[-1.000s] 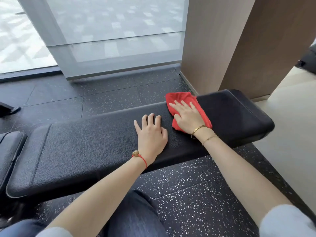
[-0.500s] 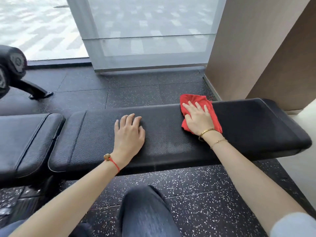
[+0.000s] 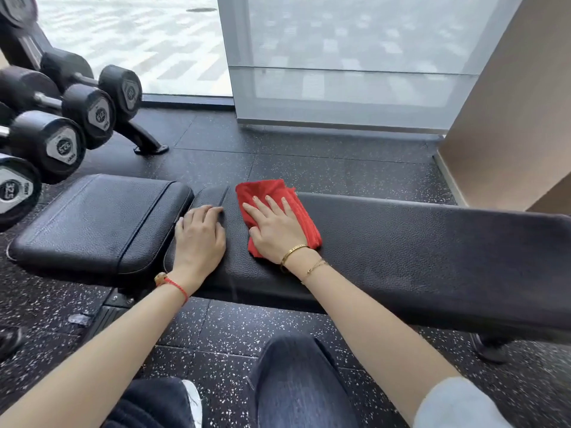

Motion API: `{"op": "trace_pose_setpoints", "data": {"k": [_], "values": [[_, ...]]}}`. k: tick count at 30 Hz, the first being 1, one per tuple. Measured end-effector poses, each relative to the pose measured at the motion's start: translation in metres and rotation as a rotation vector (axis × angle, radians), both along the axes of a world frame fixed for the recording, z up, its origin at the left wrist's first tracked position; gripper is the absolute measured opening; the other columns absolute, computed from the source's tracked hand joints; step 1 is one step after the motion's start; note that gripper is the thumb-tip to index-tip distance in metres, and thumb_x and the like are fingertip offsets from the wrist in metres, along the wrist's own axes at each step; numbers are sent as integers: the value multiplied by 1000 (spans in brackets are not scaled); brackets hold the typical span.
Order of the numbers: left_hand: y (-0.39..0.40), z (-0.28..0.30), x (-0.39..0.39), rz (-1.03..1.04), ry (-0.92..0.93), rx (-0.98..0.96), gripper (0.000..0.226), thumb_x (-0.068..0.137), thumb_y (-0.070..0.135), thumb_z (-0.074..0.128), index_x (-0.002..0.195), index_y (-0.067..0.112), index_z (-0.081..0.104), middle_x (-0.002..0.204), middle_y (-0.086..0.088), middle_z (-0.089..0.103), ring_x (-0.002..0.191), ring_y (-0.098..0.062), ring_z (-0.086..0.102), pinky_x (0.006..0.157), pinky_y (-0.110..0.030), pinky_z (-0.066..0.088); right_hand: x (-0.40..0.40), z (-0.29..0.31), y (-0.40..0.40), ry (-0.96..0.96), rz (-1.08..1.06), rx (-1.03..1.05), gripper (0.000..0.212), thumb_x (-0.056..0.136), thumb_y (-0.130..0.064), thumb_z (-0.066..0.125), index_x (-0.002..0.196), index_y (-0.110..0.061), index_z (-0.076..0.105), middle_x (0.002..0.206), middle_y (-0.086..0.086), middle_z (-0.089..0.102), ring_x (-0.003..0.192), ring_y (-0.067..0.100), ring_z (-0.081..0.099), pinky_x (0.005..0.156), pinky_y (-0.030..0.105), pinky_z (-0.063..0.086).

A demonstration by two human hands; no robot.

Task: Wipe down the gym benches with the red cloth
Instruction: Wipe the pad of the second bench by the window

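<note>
Right hand (image 3: 276, 231) presses the red cloth (image 3: 279, 211) flat-fingered on the bench (image 3: 432, 242); left hand (image 3: 199, 239) (fingertips seemingly bent) holds nothing.

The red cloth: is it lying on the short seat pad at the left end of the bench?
No, the red cloth lies under the right hand on the long pad, not on the seat pad.
</note>
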State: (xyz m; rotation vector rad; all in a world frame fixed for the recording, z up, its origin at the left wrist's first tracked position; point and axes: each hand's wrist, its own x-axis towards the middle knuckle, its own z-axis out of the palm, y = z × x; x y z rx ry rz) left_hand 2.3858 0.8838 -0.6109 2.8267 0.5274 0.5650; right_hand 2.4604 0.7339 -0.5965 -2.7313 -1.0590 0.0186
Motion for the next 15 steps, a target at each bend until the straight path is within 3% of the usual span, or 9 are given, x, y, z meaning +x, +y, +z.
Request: {"op": "trace_pose_setpoints", "data": {"k": [7, 15], "values": [[-1, -2, -3, -55, -21, -21, 35, 92, 11, 54, 126, 8, 61, 134, -12, 58, 126, -33, 50, 109, -47, 36, -26, -2, -60, -2, 11, 75, 58, 94, -31, 40, 151, -32, 28, 160, -8, 24, 149, 16, 15, 122, 39, 1], [-1, -5, -5, -68, -26, -40, 38, 91, 11, 54, 128, 7, 60, 134, -15, 57, 127, -33, 49, 113, -47, 33, -5, -2, -175, -26, -372, 70, 56, 95, -26, 43, 149, -32, 32, 159, -6, 27, 148, 18, 18, 122, 41, 7]]}}
